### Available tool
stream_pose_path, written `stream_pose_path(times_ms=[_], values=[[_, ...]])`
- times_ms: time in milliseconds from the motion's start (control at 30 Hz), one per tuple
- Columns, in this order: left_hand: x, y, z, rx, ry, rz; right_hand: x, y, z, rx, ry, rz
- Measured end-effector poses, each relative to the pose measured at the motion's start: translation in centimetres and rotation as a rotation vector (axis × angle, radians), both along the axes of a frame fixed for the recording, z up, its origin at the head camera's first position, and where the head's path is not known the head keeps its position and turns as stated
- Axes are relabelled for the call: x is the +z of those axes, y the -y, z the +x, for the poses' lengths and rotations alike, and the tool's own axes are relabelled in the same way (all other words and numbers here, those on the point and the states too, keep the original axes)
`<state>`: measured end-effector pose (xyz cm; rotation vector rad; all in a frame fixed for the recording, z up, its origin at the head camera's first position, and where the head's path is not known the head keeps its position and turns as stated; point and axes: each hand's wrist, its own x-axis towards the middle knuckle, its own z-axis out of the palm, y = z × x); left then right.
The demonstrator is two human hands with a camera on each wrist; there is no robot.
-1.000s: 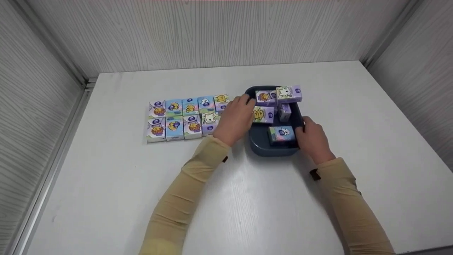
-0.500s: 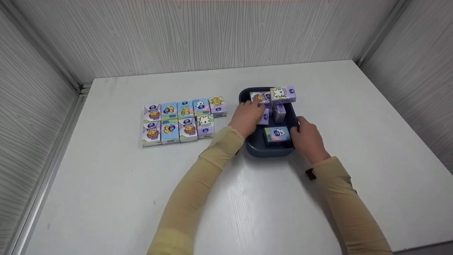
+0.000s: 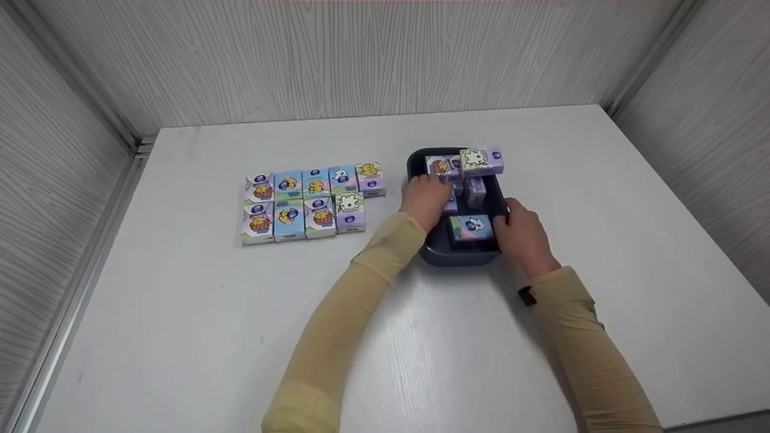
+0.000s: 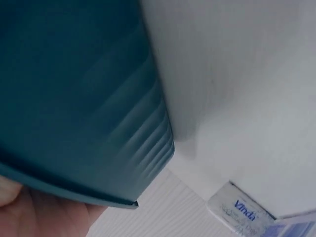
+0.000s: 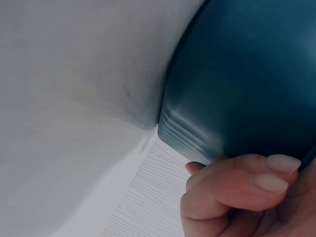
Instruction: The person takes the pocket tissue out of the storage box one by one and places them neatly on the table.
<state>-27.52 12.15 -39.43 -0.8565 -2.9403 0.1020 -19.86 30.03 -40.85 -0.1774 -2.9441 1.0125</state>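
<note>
A dark blue plastic bin (image 3: 460, 258) holds several small, cartoon-printed tissue packs. My left hand (image 3: 426, 201) reaches over its left rim, fingers curled down over a purple tissue pack (image 3: 450, 205) that they largely cover. From the left wrist view, the bin's outer wall (image 4: 89, 98) hides those fingertips. At the opposite side, my right hand (image 3: 524, 234) grips the bin's right rim; its curled fingers (image 5: 237, 187) show in the right wrist view. A blue pack (image 3: 472, 228) lies near the bin's front, and a white-and-purple pack (image 3: 481, 160) rests across the back right rim.
Left of the bin, several tissue packs (image 3: 304, 204) lie in two tight rows on the white table (image 3: 180, 337). Grey wood-grain panels (image 3: 361, 60) stand at the back and sides. One pack marked Vinda (image 4: 242, 212) shows in the left wrist view.
My left hand has moved from the bin's left rim inward over the purple pack, covering most of it. My right hand keeps its hold on the right rim.
</note>
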Motion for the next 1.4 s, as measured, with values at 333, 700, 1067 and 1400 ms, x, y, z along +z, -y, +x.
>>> stream_pose_path(times_ms=[333,700,1067,1400], values=[[0.7,0.5,0.5,-0.047,0.136,0.166,0.0,0.0,0.0,0.011,-0.02,0.006],[3.2,3.9,2.2,-0.06,-0.018,0.436,0.2,0.1,0.2,0.004,-0.039,0.017],[3.1,8.5,3.5,0.166,0.01,0.604,0.0,0.0,0.1,0.0,-0.026,0.025],[0.1,8.4,4.4,0.328,-0.02,0.487,0.1,0.2,0.1,-0.004,-0.022,0.022]])
